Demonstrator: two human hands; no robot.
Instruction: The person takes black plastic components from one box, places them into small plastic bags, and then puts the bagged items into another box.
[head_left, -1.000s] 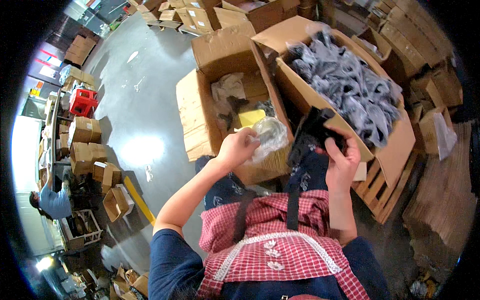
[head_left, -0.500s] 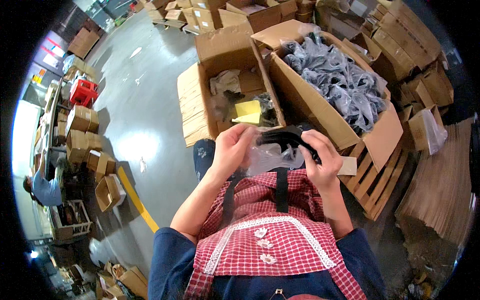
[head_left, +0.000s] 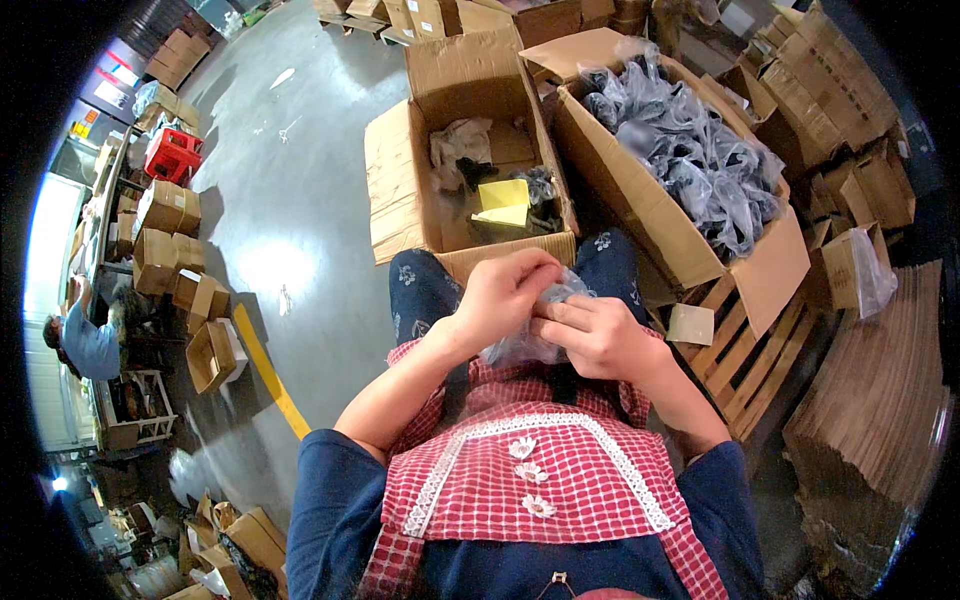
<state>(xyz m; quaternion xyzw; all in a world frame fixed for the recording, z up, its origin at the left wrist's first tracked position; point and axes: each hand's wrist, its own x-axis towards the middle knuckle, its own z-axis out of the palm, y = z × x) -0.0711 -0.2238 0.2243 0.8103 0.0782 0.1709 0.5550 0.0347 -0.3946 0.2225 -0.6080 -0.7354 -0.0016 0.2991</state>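
Note:
A clear plastic bag sits over my lap between my two hands. My left hand is closed, its fingers pinching the upper edge of the bag. Close against it, my right hand grips the bag from the other side with bent fingers. Something dark and glossy was in my right hand earlier; the fingers and the bunched plastic hide it now. Just beyond my knees stands an open cardboard box with a yellow card, crumpled wrapping and dark pieces in it.
A larger carton at the right is full of bagged dark items and rests on a wooden pallet. Flattened cardboard is stacked at far right. Leftward are a yellow floor line, a red stool and another person.
My hands have come together around the bag. The black glossy thing that was stretched out from my right hand no longer shows. The view has shifted slightly.

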